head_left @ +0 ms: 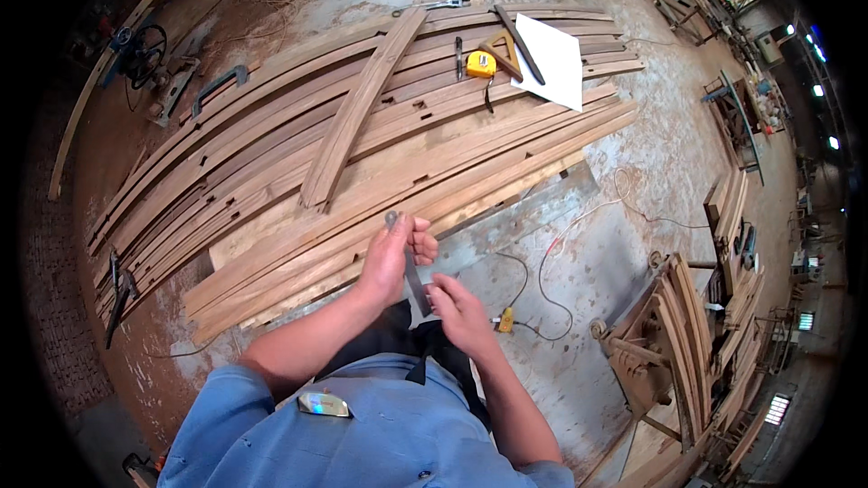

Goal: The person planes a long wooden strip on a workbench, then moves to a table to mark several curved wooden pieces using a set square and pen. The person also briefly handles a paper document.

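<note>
In front of my waist, my left hand [387, 262] is wrapped round a chisel [417, 286], a flat grey metal blade with a rounded upper end showing above my thumb. The blade slants down toward my lap. My right hand [459, 312] is curled, its fingertips pinching the blade near the lower end. Just beyond both hands lie long wooden strips [434, 185], side by side, several with small notches cut in them. One wooden board [362, 113] rests crosswise on top.
On the strips lie a yellow tape measure [481, 63], a wooden triangle [503, 54], a dark bar [520, 45], a pen [458, 58] and white paper [553, 59]. A wrench [443, 4] is at the far edge. A yellow plug [505, 320] with cable lies right; stacked timber [687, 343] stands beyond.
</note>
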The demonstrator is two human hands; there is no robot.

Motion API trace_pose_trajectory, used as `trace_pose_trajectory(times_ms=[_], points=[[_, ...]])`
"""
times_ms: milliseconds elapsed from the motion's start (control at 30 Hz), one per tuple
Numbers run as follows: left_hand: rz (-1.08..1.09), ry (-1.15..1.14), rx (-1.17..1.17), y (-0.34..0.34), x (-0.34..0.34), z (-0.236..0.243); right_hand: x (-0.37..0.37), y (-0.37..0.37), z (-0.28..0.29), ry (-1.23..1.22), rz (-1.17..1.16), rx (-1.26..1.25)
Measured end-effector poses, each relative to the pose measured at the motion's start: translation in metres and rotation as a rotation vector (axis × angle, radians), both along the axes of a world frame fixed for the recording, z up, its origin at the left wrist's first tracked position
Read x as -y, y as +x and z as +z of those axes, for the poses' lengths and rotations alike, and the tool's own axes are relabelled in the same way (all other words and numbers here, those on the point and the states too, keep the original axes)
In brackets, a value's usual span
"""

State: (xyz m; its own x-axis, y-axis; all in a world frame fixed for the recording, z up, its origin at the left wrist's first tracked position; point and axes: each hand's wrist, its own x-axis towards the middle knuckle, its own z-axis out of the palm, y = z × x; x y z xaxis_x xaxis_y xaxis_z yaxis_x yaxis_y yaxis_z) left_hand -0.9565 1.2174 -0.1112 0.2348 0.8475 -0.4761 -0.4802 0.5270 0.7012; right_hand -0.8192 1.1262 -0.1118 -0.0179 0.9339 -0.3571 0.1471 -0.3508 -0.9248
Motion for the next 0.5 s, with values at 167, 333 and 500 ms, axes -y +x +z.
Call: trace_pose_trajectory(times_ms=[167, 333, 500], points=[[-0.036, -0.067, -0.097, 0.025, -0.01, -0.021, -0.046, 0.015, -0.004, -0.303, 0.132, -0.19], [-0.005, -0.08, -0.422, 0.008, -0.028, -0.056, -0.103, 0.071, -0.04, 0.075, 0.243, 0.284], [0.08, -0.017, -0.801, 0.005, -0.053, -0.059, -0.206, 0.141, -0.059, 0.347, 0.326, 0.858]])
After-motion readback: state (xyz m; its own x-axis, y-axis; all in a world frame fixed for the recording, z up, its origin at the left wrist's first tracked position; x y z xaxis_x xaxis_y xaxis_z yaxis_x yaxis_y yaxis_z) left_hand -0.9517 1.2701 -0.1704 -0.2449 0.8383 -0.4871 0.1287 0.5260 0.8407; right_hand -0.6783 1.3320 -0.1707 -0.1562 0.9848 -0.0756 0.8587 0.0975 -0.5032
